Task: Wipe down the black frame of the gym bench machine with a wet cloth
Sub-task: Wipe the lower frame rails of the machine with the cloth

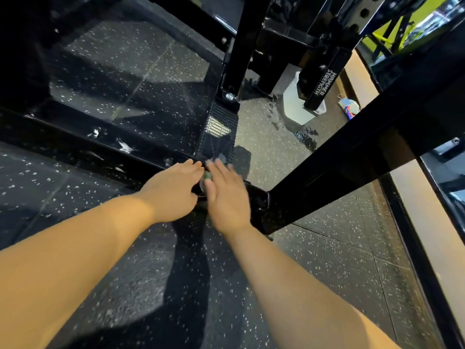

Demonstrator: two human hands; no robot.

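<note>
The black frame's low floor bar (83,144) runs from the left to a joint beneath my hands and shows whitish smears. My left hand (173,190) lies on this bar with its fingers stretched forward. My right hand (224,195), blurred by motion, rests flat at the joint with straight fingers over a dark greenish cloth (207,176). Only small bits of the cloth show, between the hands and past the right fingertips. A thick black beam (352,157) rises diagonally to the right from the joint.
A ribbed black foot plate (217,132) lies just beyond my hands. Further back, a white container (293,104) stands behind an upright post labelled HAMMER STRENGTH (324,81). A small coloured item (348,107) lies by the tan wall base. Speckled rubber floor (327,260) surrounds the frame.
</note>
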